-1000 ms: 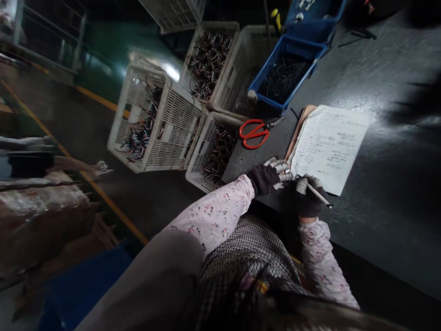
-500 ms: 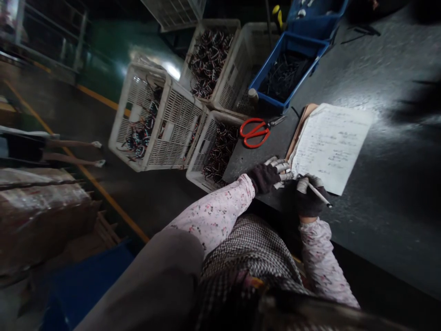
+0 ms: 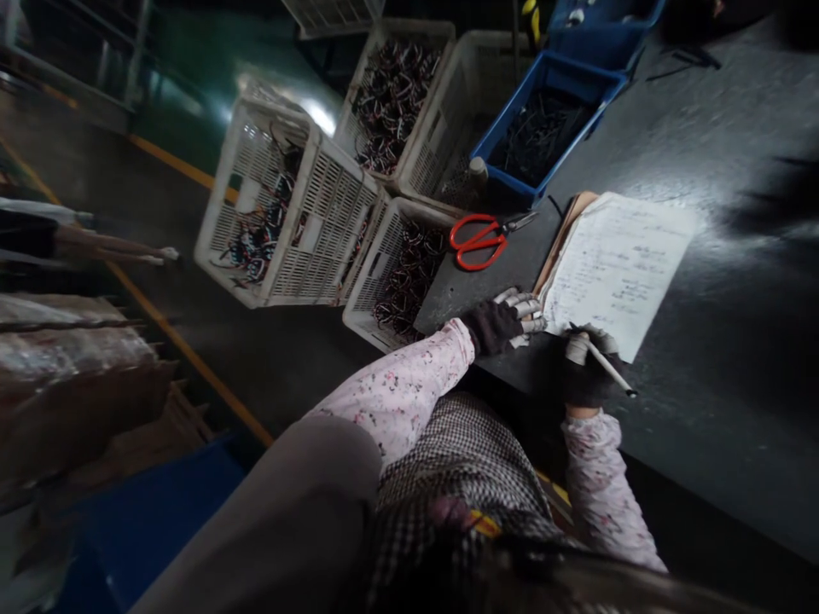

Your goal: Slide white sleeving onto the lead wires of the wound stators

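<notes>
My right hand [image 3: 585, 371], in a dark glove, is closed around a white pen [image 3: 611, 368] whose tip meets the lower corner of a written paper sheet [image 3: 618, 269]. That sheet lies on a brown folder on the dark table [image 3: 704, 358]. My left hand [image 3: 505, 320], also gloved, rests with fingers stretched flat on the table at the sheet's near left corner. Both sleeves are pink with a floral print.
Red-handled scissors [image 3: 479, 241] lie on the table left of the paper. A blue bin [image 3: 543, 128] of dark parts stands behind them. White perforated crates [image 3: 287, 213] holding wire bundles stand on the floor left of the table. A yellow floor line [image 3: 185, 350] runs past them.
The view has shifted slightly. My right hand with the pen has moved a little to the right along the paper's lower edge. My left hand stays in place.
</notes>
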### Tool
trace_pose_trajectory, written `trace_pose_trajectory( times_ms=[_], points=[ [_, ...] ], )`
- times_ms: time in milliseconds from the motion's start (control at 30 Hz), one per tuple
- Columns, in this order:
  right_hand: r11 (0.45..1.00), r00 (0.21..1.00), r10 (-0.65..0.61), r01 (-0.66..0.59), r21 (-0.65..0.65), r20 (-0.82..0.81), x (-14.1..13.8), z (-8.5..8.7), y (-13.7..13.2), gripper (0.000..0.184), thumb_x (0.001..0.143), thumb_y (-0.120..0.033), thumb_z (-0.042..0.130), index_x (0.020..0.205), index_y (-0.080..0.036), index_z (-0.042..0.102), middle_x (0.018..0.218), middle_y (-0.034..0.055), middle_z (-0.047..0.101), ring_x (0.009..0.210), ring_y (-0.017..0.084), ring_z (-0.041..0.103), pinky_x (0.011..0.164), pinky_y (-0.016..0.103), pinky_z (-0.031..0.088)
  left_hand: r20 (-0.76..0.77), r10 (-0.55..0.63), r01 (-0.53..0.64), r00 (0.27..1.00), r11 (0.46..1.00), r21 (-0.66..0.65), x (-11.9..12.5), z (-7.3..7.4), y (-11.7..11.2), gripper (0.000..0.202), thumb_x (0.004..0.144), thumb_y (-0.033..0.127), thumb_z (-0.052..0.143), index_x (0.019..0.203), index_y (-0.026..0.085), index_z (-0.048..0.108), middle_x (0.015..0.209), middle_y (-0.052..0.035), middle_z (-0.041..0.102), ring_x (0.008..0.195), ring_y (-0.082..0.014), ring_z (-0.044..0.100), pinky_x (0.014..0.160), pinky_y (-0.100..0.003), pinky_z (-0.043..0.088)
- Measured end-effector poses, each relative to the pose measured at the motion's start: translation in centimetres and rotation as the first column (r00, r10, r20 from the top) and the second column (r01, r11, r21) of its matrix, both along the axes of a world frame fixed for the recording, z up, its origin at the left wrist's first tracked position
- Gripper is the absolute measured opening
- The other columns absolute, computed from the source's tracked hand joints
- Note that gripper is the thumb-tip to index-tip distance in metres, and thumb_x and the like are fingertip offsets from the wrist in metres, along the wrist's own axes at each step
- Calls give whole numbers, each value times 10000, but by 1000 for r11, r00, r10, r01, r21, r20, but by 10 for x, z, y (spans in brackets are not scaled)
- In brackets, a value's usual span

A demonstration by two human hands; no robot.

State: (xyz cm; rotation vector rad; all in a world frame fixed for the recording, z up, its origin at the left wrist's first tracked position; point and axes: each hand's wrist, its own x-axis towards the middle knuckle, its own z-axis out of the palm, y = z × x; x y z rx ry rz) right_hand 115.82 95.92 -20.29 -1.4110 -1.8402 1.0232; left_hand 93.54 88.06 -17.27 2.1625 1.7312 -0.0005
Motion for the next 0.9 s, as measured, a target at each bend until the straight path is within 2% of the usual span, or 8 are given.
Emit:
trace_pose_trajectory(
  times_ms=[133, 367, 500, 600, 700, 900],
  points=[
    [1000, 999, 10, -11, 28, 54, -5, 2, -1, 507, 1026, -625, 581, 1051, -180, 823, 957, 193, 872, 908, 323, 864, 890, 464, 731, 17, 18, -19, 1000, 999, 29, 1, -8, -1, 488, 1199, 370, 786, 1668, 257, 856, 1738, -202, 769, 1706, -423, 654, 1465, -718, 476],
    [998, 990, 37, -43, 38, 136, -9, 6, 1, 474, 983, -531, 556, 1039, -166, 853, 931, 201, 878, 863, 338, 862, 849, 463, 713, 26, 31, -31, 999, 1000, 0, 2, -18, 2, 541, 1166, 358, 838, 1703, 293, 833, 1782, -177, 741, 1720, -418, 639, 1491, -714, 449],
    [999, 989, 47, -48, 6, 139, -11, 14, 1, 461, 991, -503, 553, 1042, -161, 857, 918, 202, 877, 838, 329, 850, 833, 451, 696, 16, 33, -33, 999, 999, -5, 4, -17, 0, 551, 1204, 364, 781, 1747, 277, 798, 1808, -191, 717, 1756, -418, 609, 1493, -699, 450],
    [998, 986, 56, -51, -37, 156, -10, 18, 1, 379, 984, -467, 578, 1008, -187, 832, 907, 187, 870, 855, 321, 839, 831, 433, 689, 12, 40, -40, 999, 999, 13, 4, -14, -2, 561, 1216, 368, 767, 1768, 268, 779, 1811, -195, 714, 1778, -419, 589, 1489, -699, 460],
    [997, 985, 56, -46, -64, 163, -9, 17, 2, 325, 981, -457, 607, 984, -201, 806, 891, 174, 858, 861, 320, 830, 834, 433, 691, 10, 33, -33, 999, 999, -2, 4, -13, -1, 533, 1209, 370, 782, 1731, 264, 810, 1807, -193, 719, 1765, -420, 606, 1479, -699, 478],
    [999, 996, 40, -38, -38, 77, -6, 11, 1, 404, 983, -509, 593, 1016, -186, 833, 901, 161, 856, 847, 311, 830, 846, 469, 717, 0, 30, -30, 1000, 999, -21, 4, -14, 1, 558, 1201, 352, 780, 1753, 275, 791, 1786, -191, 735, 1737, -421, 633, 1463, -709, 489]
  ],
)
